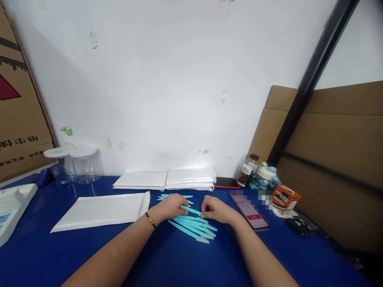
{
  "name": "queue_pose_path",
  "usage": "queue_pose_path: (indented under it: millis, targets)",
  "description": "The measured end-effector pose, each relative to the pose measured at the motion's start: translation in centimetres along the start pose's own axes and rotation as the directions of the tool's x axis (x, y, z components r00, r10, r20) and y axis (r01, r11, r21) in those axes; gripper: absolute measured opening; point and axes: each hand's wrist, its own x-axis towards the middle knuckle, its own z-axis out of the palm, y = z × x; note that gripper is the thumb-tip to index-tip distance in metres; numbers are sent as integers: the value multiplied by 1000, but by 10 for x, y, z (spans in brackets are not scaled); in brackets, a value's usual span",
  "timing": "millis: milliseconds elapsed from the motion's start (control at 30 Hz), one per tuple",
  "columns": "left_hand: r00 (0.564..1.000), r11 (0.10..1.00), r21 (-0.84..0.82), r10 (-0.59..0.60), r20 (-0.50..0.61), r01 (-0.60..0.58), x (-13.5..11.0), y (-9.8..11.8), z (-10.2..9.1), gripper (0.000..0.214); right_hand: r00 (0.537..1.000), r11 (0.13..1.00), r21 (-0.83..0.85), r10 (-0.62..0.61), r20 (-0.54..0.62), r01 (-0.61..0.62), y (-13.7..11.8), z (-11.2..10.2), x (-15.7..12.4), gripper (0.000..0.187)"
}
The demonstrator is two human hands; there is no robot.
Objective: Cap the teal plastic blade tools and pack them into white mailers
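Observation:
Several slim turquoise plastic sticks (pixel 191 228) with paler, blade-like ends lie fanned out on the blue table. They resemble eyebrow razors, but the kind is not certain. My left hand (pixel 173 207) is closed over the fan, its thumb and fingers on the near end of one turquoise stick (pixel 191 210). At that stick's other end my right hand (pixel 216 209) pinches with thumb and forefinger, the remaining fingers curled in. Behind my left hand more turquoise sticks (pixel 163 197) show in part; the hand hides their middles.
A white padded mailer (pixel 101 211) lies at left, with stacked mailers (pixel 191 177) along the wall. On the right are a phone (pixel 249 211), another phone (pixel 226 182), a brown-capped bottle (pixel 248 171), a water bottle (pixel 265 177) and an orange box (pixel 285 199). Clear jars (pixel 85 167) and a white scale (pixel 14 211) stand left.

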Motion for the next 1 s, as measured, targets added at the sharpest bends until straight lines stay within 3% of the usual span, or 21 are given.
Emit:
queue_pose_path:
  millis: [167, 333, 500, 633, 800, 900, 1000]
  targets:
    - [997, 991, -115, -77, -18, 74, 0, -18, -14, 28, 992, 999, 10, 53, -112, -52, 15, -8, -2, 8]
    - [987, 965, -245, -127, -102, 99, 0, -16, -9, 51, 996, 997, -74, 1, -92, -8, 3, -7, 0, 11]
    - [996, 910, -410, -81, -26, 64, 2, -17, -9, 39, 998, 985, -173, -27, -64, 15, -8, -7, 0, 10]
    - [989, 941, -322, -132, -62, 105, -1, -35, -21, 30, 996, 982, -187, 10, -87, -26, 6, -12, -3, 6]
    - [950, 957, -74, -289, -117, 281, -8, -55, -37, 24, 982, 982, -145, 93, -165, -117, 17, -15, -5, 7]
    - [941, 955, 10, -289, -176, 295, -10, -49, -37, 27, 993, 995, -101, 9, -122, -21, 5, -7, -3, 12]
    - [972, 985, 7, -171, -160, 174, -9, -28, -29, 30, 999, 995, -89, -34, -11, 33, -10, 5, 0, 13]
